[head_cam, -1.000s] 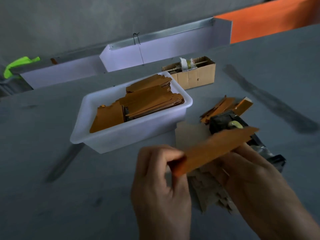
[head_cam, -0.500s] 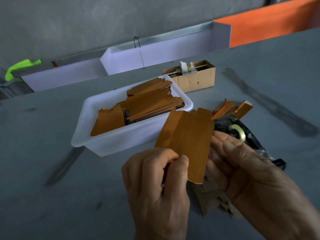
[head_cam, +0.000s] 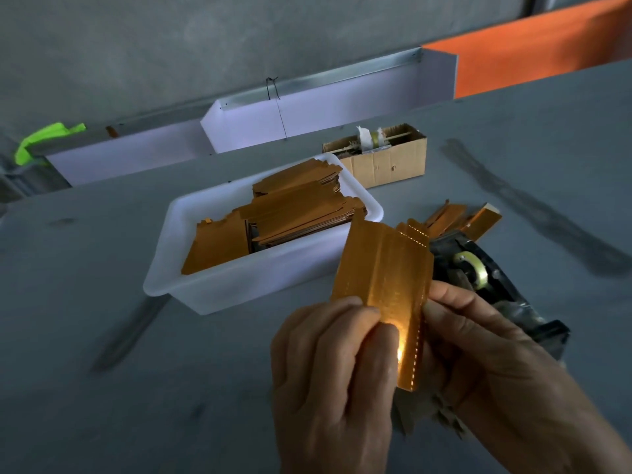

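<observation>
Far off at ten o'clock a green clip hangs on the rail. Nearer, at eleven o'clock from the hands, a white tub sits on the grey table with a stack of flat gold blanks in it. The left hand is closed on the lower left edge of one gold blank, thumb in front and fingers curled behind. That blank is up off the table in front of the tub, standing nearly on end and leaning toward twelve o'clock, bent a little along its long creases, with light glinting off the foil near the thumb. At twelve o'clock, beyond the tub, is a small cardboard box of odds and ends. The right hand pinches the blank's right edge, just by the perforated flap. At one o'clock a few loose blanks lie fanned out, and at two o'clock, just behind the right hand, sits a black tape dispenser. It looks to me like the forming step: the flat blank is being worked open into a sleeve, and only just begun. Next, I'd say, both hands must fold firmly along the creases and bring the perforated flap round to meet the far edge, squarely, without crumpling the foil.
</observation>
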### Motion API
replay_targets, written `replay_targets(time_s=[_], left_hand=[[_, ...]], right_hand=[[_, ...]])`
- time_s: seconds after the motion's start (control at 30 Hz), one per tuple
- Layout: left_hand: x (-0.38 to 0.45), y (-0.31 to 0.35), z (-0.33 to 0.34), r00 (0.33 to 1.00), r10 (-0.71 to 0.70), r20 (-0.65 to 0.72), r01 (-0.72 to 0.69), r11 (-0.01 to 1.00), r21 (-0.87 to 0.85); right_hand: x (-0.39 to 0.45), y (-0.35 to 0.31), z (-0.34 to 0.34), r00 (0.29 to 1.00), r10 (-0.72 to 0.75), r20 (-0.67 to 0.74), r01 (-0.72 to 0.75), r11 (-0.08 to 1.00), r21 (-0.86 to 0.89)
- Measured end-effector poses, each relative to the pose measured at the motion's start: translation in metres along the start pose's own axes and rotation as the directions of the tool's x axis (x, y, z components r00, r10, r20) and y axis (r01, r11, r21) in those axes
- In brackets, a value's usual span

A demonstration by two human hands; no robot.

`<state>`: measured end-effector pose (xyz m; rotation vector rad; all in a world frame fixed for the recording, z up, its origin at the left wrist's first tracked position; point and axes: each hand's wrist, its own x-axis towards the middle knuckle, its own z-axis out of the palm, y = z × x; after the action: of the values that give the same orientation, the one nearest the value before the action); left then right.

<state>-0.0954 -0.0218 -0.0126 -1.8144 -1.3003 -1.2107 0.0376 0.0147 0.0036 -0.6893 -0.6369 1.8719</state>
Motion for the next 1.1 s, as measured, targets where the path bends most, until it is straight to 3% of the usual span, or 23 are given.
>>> replay_targets(time_s=[0.2,0.37,0.43,0.47,0.5,0.53,0.6,0.63,0.67,0.73,0.8,0.83,0.9,1.0,1.1], left_hand=[[-0.001,0.005,0.001,0.999,-0.008,0.051,0.010,0.999,-0.032],[-0.003,0.012,0.003,0.983,-0.042,0.176,0.047,0.999,-0.025],[-0.001,0.017,0.002,0.970,-0.178,0.165,0.189,0.980,-0.059],[0.002,0.019,0.001,0.939,-0.310,0.151,0.328,0.938,-0.113],[0.008,0.022,-0.001,0.868,-0.482,0.120,0.497,0.851,-0.172],[0.012,0.026,-0.001,0.742,-0.663,0.100,0.662,0.701,-0.265],[0.016,0.030,0.001,0.380,-0.893,0.243,0.839,0.221,-0.497],[0.015,0.030,0.003,0.240,-0.898,0.369,0.840,0.001,-0.543],[0.013,0.028,0.006,0.160,-0.858,0.489,0.828,-0.153,-0.539],[0.008,0.025,0.010,0.079,-0.776,0.626,0.777,-0.346,-0.527],[0.003,0.019,0.009,0.107,-0.747,0.657,0.778,-0.349,-0.523],[0.001,0.016,0.007,0.168,-0.727,0.666,0.822,-0.270,-0.502],[0.002,0.008,0.007,0.223,-0.726,0.651,0.859,-0.169,-0.483],[0.009,-0.005,0.005,0.281,-0.711,0.645,0.845,-0.135,-0.517],[0.014,-0.016,0.001,0.373,-0.565,0.735,0.886,-0.017,-0.463]], right_hand=[[0.005,0.005,-0.012,0.999,0.037,-0.028,-0.036,0.998,0.045],[0.004,0.004,-0.010,0.999,0.013,-0.031,-0.012,1.000,0.021],[0.002,0.003,-0.006,0.997,-0.033,-0.065,0.032,0.999,-0.008],[0.000,0.003,-0.005,0.993,-0.063,-0.104,0.059,0.997,-0.040],[-0.001,0.004,-0.004,0.984,-0.092,-0.151,0.078,0.992,-0.097],[-0.002,0.006,-0.005,0.974,-0.114,-0.193,0.081,0.982,-0.172],[-0.003,0.010,-0.005,0.967,-0.119,-0.226,0.054,0.959,-0.277],[-0.004,0.011,-0.004,0.972,-0.100,-0.212,0.035,0.956,-0.292],[-0.003,0.011,-0.002,0.980,-0.075,-0.183,0.018,0.956,-0.294],[-0.003,0.008,0.002,0.991,-0.042,-0.124,0.004,0.956,-0.292],[-0.001,0.004,0.007,0.994,-0.051,-0.095,0.016,0.943,-0.332],[0.001,0.003,0.008,0.992,-0.075,-0.097,0.033,0.926,-0.377],[0.004,0.003,0.007,0.979,-0.166,-0.121,0.085,0.864,-0.496],[0.007,0.002,0.005,0.963,-0.241,-0.123,0.117,0.780,-0.615],[0.007,0.004,0.002,0.953,-0.286,-0.095,0.140,0.699,-0.701]])
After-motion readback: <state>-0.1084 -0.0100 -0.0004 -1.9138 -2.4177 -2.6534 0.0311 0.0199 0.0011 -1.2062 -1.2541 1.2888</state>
